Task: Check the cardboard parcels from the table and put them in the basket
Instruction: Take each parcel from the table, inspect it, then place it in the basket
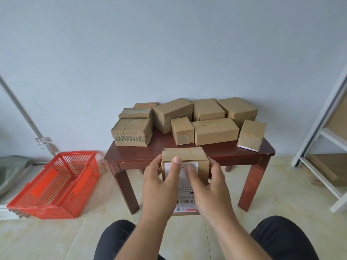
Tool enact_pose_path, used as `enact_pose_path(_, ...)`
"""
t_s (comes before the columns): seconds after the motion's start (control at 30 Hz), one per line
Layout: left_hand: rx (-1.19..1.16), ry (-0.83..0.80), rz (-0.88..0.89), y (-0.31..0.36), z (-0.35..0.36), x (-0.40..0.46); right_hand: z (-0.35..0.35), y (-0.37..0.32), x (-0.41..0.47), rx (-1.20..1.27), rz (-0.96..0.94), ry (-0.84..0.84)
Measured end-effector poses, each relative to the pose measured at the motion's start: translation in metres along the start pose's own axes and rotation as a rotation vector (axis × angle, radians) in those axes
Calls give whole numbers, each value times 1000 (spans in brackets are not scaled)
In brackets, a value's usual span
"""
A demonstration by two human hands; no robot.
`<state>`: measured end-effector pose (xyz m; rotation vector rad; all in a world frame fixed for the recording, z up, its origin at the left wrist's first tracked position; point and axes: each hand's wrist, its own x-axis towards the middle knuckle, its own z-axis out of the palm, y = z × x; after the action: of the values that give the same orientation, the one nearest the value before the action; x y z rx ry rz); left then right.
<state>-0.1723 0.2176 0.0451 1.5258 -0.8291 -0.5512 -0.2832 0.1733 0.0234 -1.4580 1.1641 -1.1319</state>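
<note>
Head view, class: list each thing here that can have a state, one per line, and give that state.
Held parcel: taped shut, lifted, label facing the person.
Left hand: grips the held parcel.
Right hand: grips the held parcel.
Basket: on the floor, no parcels inside, handles down.
Parcels on table: taped shut, some stacked.

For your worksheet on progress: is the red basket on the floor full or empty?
Empty: through the red basket mesh only floor shows, and no parcel lies inside it.

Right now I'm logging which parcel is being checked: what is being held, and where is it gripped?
A labelled cardboard parcel, held in front of the table: the left hand grips its left side, the right hand its right side.
</note>
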Motion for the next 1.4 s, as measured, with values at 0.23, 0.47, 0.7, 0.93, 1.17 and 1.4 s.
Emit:
enact_pose_path(0.23, -85, 22, -74, 3, 2, -5, 1, -8, 2, 20, 74, -37)
enact_pose_path(0.47, -115, 19, -73, 5, 2, -10, 0, -14, -1, 132, 188, -110)
enact_pose_path(0.7, -83, 13, -51, -5, 5, -12, -1, -20, 8, 120, 259, -81)
enact_pose_path(0.93, -83, 31, -27, -7, 6, -7, 1, -15, 7, 71, 179, -18)
enact_pose_path(1.17, -89, 124, -55, -5, 1, 2, 5, -4, -5, 39, 83, -2)
enact_pose_path(1.4, 65, 39, 36, -10, 2, -3, 3, -2, 4, 30, 67, 44)
